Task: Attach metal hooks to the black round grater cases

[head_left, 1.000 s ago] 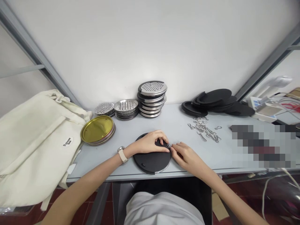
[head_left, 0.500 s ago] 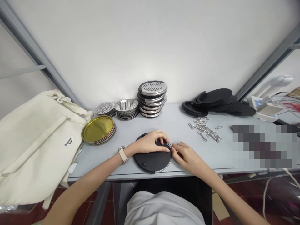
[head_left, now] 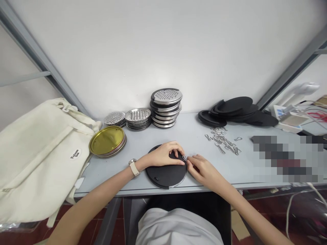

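Note:
A black round disc (head_left: 166, 175) with a metal rim showing at its lower right lies on the desk before me. My left hand (head_left: 168, 153) rests over the disc and holds it, fingers bent and thumb stretched toward the right edge. At that edge is a small metal clip (head_left: 184, 158), between my two hands. The fingertips of my right hand (head_left: 200, 168) pinch the clip's right end, partly hiding it. More loose metal clips (head_left: 224, 139) lie in a heap to the right, beyond my right hand.
Along the wall stand stacked metal grater discs (head_left: 138, 117) and a taller stack of black-backed ones (head_left: 166, 109). Gold lids (head_left: 107, 141) sit beside a cream bag (head_left: 46, 160) at left. Black discs (head_left: 235, 109) pile up at back right, near a power strip (head_left: 288, 119).
Hardly anything differs. Both hands stay at the disc's right edge, with the clip in the same place.

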Tool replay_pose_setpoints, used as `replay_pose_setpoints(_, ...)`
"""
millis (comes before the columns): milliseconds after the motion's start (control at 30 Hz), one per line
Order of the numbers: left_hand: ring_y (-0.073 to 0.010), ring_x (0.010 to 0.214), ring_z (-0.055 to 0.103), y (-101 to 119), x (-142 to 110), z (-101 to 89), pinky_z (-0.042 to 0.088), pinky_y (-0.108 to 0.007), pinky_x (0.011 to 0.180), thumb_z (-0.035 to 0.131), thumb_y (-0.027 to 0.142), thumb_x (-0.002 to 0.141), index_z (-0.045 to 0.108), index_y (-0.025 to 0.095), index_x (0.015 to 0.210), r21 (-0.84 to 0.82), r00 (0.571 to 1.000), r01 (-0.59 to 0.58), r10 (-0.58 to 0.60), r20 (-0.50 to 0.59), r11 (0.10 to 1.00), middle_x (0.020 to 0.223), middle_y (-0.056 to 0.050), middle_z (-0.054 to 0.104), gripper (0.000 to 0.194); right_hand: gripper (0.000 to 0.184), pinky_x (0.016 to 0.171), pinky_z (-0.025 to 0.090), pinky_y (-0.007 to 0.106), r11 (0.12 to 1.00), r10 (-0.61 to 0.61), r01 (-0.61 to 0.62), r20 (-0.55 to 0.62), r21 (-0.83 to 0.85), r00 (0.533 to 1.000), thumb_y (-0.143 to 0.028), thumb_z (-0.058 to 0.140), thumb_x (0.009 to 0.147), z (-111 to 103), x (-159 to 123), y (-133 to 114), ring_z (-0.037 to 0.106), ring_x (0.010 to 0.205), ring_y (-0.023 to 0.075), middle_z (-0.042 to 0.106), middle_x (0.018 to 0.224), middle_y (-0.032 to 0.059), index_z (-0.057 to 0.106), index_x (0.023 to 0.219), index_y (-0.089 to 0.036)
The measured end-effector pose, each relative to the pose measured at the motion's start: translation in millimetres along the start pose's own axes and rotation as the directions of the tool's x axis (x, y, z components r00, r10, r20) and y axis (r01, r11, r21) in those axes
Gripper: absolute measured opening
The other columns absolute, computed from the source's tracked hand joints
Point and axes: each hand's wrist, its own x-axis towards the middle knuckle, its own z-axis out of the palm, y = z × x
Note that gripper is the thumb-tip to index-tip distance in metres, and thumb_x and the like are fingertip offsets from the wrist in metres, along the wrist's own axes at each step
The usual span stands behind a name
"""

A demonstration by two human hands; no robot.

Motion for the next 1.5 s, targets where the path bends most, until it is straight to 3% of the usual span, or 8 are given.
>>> replay_pose_setpoints(1167,-0.0118,0.078,0.057,2.1,-0.9,1.0,0.045,-0.026,0.078,0.071,0.032,0.074,0.061,0.017,0.094,0.085,1.000,0.022,-0.022,-0.006,0.996,0.092,-0.003,0.057,0.027,0.031,0.063,0.039,0.030,0.999,-0.034,0.034,-0.021,-0.031,0.999,-0.021,0.032,0.097,2.7,0.7,1.6,0.048,0.063,0.0173,0.051,0.064,0.0027,0.049,0.071,-0.020)
replay_pose_setpoints(1500,-0.0121,0.079,0.057,2.8,-0.8,0.1,0.047,-0.028,0.079,0.071,0.032,0.075,0.064,0.016,0.094,0.034,0.999,0.032,-0.032,0.013,0.999,0.097,-0.005,0.058,0.026,0.031,0.063,0.039,0.030,1.000,-0.013,0.013,-0.018,-0.016,1.000,-0.022,0.032,0.097,1.5,0.4,0.3,0.049,0.063,0.0174,0.052,0.063,0.0026,0.050,0.071,-0.020)
